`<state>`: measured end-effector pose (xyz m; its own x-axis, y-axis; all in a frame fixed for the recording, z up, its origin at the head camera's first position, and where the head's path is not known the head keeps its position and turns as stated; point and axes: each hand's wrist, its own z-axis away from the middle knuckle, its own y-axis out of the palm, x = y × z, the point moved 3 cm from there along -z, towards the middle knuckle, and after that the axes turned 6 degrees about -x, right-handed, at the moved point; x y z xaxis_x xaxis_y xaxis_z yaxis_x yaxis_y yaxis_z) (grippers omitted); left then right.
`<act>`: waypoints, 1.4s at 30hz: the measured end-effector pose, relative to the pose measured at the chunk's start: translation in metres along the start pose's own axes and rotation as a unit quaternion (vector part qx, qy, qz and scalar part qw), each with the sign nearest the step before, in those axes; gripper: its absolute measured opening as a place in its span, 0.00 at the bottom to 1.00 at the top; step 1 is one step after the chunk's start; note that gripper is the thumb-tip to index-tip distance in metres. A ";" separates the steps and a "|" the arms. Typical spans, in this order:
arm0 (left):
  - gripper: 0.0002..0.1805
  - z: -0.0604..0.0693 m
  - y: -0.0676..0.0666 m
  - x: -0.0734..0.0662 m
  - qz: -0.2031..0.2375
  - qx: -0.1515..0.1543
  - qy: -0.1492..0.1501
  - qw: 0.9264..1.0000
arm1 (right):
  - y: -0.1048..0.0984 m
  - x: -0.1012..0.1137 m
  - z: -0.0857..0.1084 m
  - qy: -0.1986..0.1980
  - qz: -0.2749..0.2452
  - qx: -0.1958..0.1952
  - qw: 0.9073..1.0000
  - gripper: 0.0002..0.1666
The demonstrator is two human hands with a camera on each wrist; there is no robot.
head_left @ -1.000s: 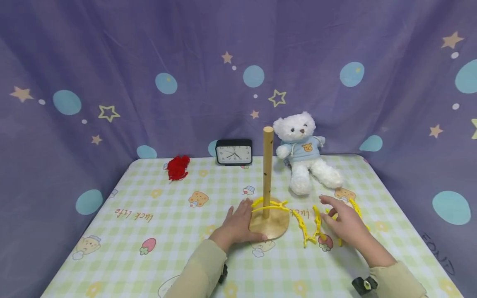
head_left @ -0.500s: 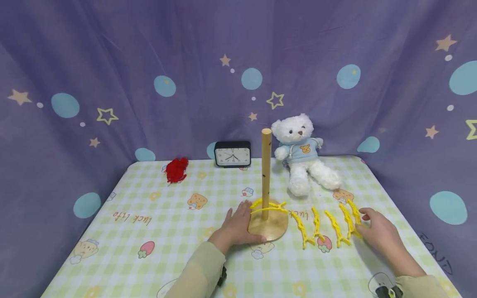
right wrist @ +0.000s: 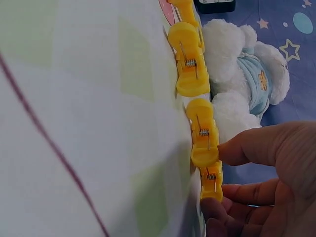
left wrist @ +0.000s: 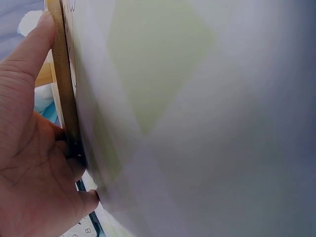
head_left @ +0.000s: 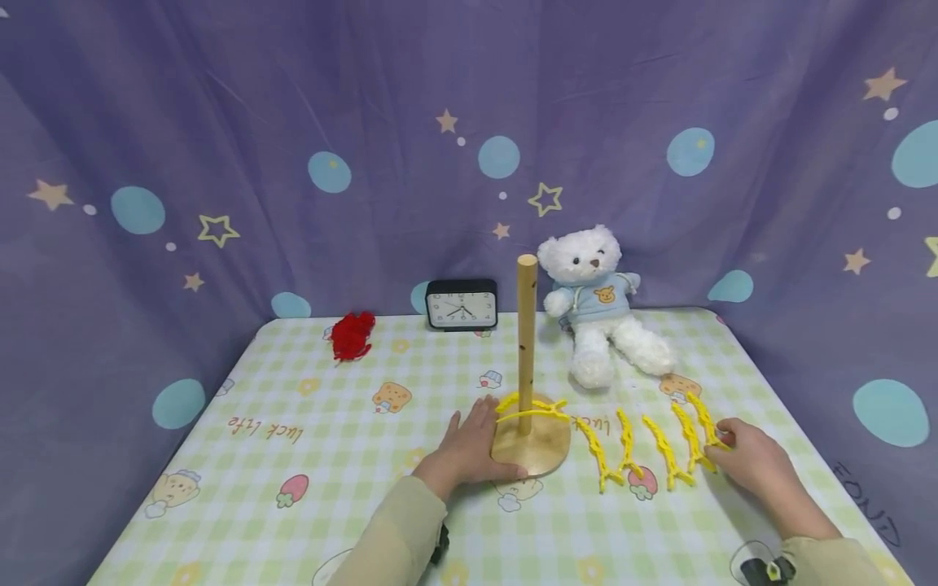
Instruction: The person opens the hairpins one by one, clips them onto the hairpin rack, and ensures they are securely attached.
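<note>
The right hand (head_left: pixel 755 464), at the lower right of the head view, has thumb and bent fingers on either side of the rightmost yellow clip (head_left: pixel 703 419) near its lower end, and looks to pinch it; how firmly, the pictures do not tell; the right wrist view sets the thumb just beside the neighbouring yellow clip (head_left: pixel 689 438), so the lift would best go straight up, lest that one be dragged along; a pinch square over the handles, beside the coil spring (right wrist: pixel 204 132), should give better control than one at the edge.

The left hand (head_left: pixel 465 452), at the lower centre, grips the left and near rim of the wooden stand (head_left: pixel 531 448), thumb on the near edge; that hold seems well placed, and should stay low and steady so that the upright post (head_left: pixel 526 350) does not tip.

Another yellow clip (head_left: pixel 545 412) lies low about the post, seemingly one arm before it and one behind; three more yellow clips (head_left: pixel 662 449) lie between stand and right hand, in the right half of the frame.

No box, bowl or tray shows, so nothing is contained; farther out are the white bear (head_left: pixel 602 297) at upper right of centre, the clock (head_left: pixel 462 306) near the centre, and a red bundle (head_left: pixel 352 336) to the left.
</note>
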<state>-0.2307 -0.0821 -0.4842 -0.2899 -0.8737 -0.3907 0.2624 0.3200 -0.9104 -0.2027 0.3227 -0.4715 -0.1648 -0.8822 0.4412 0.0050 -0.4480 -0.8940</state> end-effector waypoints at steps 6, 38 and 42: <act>0.66 0.000 0.001 0.000 0.001 -0.003 0.002 1.000 | 0.001 -0.004 -0.004 0.016 0.006 0.011 1.000 0.42; 0.65 0.003 -0.004 -0.003 0.002 -0.002 0.002 1.000 | -0.002 -0.008 -0.001 0.014 0.008 0.012 1.000 0.38; 0.65 0.003 -0.004 -0.003 0.006 0.001 0.000 1.000 | -0.004 -0.007 0.000 0.015 0.004 -0.004 1.000 0.37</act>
<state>-0.2281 -0.0816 -0.4794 -0.2858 -0.8700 -0.4018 0.2680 0.3300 -0.9051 -0.2013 0.3309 -0.4707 -0.1937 -0.8813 0.4311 -0.0018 -0.4391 -0.8985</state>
